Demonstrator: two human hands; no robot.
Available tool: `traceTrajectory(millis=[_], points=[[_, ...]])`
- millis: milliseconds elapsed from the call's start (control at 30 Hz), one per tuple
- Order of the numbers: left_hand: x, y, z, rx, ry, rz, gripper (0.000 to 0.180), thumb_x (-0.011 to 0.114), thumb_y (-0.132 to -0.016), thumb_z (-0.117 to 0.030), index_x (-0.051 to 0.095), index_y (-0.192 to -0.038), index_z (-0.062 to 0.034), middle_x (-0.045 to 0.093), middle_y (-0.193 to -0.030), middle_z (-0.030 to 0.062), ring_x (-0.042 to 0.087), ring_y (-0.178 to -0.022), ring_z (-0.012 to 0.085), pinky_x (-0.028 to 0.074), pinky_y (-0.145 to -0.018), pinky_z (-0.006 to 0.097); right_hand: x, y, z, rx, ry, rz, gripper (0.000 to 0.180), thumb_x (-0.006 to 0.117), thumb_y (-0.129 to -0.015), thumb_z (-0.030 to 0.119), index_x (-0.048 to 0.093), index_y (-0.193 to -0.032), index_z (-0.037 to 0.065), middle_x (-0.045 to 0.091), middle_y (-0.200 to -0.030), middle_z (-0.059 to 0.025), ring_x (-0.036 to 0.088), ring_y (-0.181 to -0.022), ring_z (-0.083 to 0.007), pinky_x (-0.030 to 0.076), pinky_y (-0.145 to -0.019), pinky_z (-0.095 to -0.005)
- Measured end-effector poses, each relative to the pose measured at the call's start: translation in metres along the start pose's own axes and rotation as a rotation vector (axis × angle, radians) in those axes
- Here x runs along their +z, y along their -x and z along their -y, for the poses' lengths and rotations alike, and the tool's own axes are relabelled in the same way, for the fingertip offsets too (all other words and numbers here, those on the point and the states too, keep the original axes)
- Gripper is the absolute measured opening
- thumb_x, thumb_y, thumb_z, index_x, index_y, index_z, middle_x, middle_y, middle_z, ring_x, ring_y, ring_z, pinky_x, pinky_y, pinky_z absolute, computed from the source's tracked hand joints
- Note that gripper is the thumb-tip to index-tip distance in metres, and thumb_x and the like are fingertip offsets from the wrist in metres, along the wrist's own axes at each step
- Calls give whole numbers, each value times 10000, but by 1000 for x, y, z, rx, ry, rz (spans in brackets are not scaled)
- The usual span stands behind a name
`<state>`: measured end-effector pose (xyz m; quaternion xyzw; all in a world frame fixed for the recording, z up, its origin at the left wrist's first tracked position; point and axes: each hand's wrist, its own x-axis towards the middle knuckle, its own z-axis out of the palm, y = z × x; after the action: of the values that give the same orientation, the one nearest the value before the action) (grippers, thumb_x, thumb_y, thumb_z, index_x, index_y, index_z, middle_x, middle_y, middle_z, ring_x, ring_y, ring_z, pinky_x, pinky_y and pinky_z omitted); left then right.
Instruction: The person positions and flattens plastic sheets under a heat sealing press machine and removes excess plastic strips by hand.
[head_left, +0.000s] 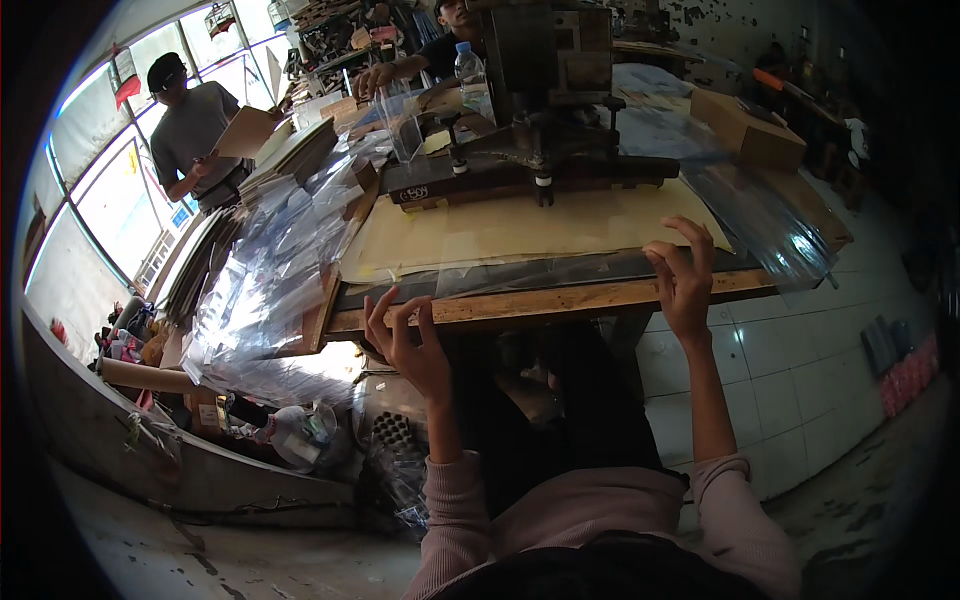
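While my left hand hangs open-fingered just below the near edge of the wooden bench, my right hand rests spread and empty on the clear plastic sheet lying along that edge.

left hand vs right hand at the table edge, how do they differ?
The left hand sits lower, fingers spread upward at the wooden front edge of the table; the right hand reaches higher, fingertips curled onto the clear plastic sheet. The left is nearer the pile of clear plastic; the right is nearer the table's right end. Both are bare, with pink sleeves, neither closed around anything.
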<state>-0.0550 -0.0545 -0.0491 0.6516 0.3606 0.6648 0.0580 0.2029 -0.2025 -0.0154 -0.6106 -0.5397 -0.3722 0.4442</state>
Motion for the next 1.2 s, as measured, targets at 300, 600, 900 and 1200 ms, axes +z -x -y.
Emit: traceTrajectory(millis=[300, 600, 900, 1200], points=[[-36, 16, -28, 70, 46, 69, 43, 650, -741, -78, 638, -773, -104, 550, -1050, 57, 376, -1209, 321, 265, -1010, 472, -48, 17, 8, 24, 99, 32, 68, 583, -830, 156, 643, -823, 124, 526, -1081, -6, 472, -1115, -212, 244, -1049, -490], [-76, -14, -18, 102, 594, 611, 202, 524, -810, -164, 648, -878, -20, 626, -935, 126, 577, -1010, 303, 303, -994, 460, -119, -8, -14, 130, -609, 914, 615, 584, -703, 602, 614, -998, 63, 583, -1049, -88, 530, -1064, -263, 379, -957, -438], [99, -74, 22, 294, -2, 1019, 266, 503, -875, -202, 537, -1106, -74, 558, -1095, 146, 572, -933, 338, 446, -802, 414, 76, -36, -61, -32, 61, 775, 338, 515, -870, 334, 556, -1081, 74, 533, -1101, -122, 539, -1007, -295, 406, -894, -440], [124, -70, 23, 454, -111, 1046, 432, 542, -831, -158, 462, -1255, -148, 506, -1075, 85, 482, -1072, 274, 366, -884, 439, 94, -34, -68, -56, 79, 762, 322, 520, -866, 235, 516, -1171, 134, 499, -1129, -86, 471, -1096, -269, 380, -893, -470]])
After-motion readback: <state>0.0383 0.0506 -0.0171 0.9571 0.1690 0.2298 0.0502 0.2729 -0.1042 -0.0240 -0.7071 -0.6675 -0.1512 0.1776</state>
